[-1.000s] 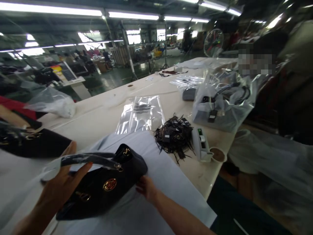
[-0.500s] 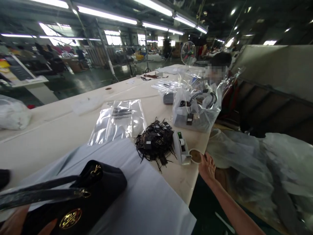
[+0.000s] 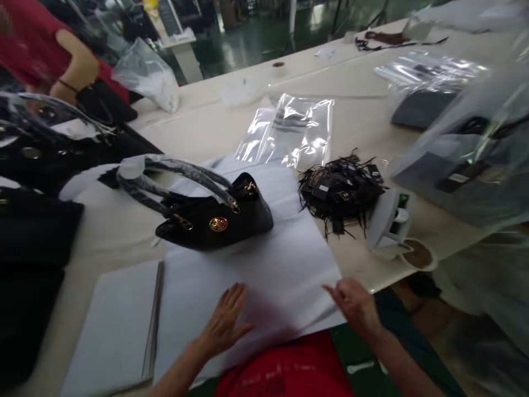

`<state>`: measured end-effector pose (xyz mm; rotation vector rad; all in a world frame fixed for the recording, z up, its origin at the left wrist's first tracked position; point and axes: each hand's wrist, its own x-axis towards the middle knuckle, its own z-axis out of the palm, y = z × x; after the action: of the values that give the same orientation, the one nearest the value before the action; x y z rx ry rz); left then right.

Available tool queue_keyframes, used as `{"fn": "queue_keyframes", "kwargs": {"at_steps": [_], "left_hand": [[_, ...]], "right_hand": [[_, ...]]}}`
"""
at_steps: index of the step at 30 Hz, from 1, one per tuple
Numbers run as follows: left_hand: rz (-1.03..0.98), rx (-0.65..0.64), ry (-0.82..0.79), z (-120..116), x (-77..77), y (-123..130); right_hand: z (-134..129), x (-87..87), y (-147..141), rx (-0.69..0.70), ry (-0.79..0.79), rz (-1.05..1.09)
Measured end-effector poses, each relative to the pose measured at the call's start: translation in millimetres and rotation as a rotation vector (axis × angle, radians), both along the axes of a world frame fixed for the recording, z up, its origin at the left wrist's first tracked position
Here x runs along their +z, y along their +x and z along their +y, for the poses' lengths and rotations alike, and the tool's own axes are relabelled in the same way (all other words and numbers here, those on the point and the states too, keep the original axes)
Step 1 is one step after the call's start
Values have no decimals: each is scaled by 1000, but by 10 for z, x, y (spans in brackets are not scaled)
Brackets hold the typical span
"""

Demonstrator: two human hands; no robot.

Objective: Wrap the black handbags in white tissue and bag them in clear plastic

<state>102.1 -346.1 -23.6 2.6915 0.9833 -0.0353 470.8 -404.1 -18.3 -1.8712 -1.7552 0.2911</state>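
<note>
A black handbag with a round gold emblem and plastic-wrapped handles stands on a white sheet. My left hand lies flat on the sheet in front of the bag, fingers stretched out and holding nothing. Over the sheet's right edge is my right hand, its fingers curled and one digit pointing left. Whatever it may hold is too small to make out. A pile of black hang tags with strings lies beyond the sheet. Right of it stands a tape dispenser next to a tape roll.
A stack of white sheets lies at the left. More black handbags stand along the left side. Clear plastic bags lie farther back, and a bagged handbag sits at the right. A person in red is at the far left.
My view has swung left and down. My left hand has let go of the handbag, now upright on the sheet. The right hand has moved from the tape roll to the sheet's edge.
</note>
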Motion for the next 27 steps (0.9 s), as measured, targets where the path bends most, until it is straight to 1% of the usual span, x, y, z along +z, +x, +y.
{"fn": "queue_keyframes", "kwargs": {"at_steps": [1, 3, 4, 5, 6, 8, 10, 13, 15, 20, 27], "left_hand": [[34, 23, -48, -130, -102, 2], [87, 82, -120, -294, -249, -7], [102, 102, -145, -337, -295, -23], [111, 119, -165, -364, -323, -50], [115, 133, -178, -384, -336, -87], [110, 162, -181, -427, -326, -184], [102, 195, -173, -499, -284, -287], [95, 217, -199, -641, -209, -383], [93, 224, -233, -718, -176, -383], [80, 251, -278, -779, -194, -205], [61, 238, -289, -696, -290, 139]], "right_hand": [[5, -24, -360, 214, -65, 51], [20, -111, -950, 512, -155, 114], [30, -168, -1153, 618, -200, 133], [42, -231, -1289, 684, -245, 152], [56, -294, -1363, 723, -290, 173], [94, -404, -1375, 752, -361, 211], [154, -472, -1306, 770, -386, 192], [275, -493, -1246, 808, -376, 45], [357, -478, -1268, 807, -363, -57], [512, -437, -1364, 826, -355, -201], [668, -363, -1359, 858, -378, -244]]}}
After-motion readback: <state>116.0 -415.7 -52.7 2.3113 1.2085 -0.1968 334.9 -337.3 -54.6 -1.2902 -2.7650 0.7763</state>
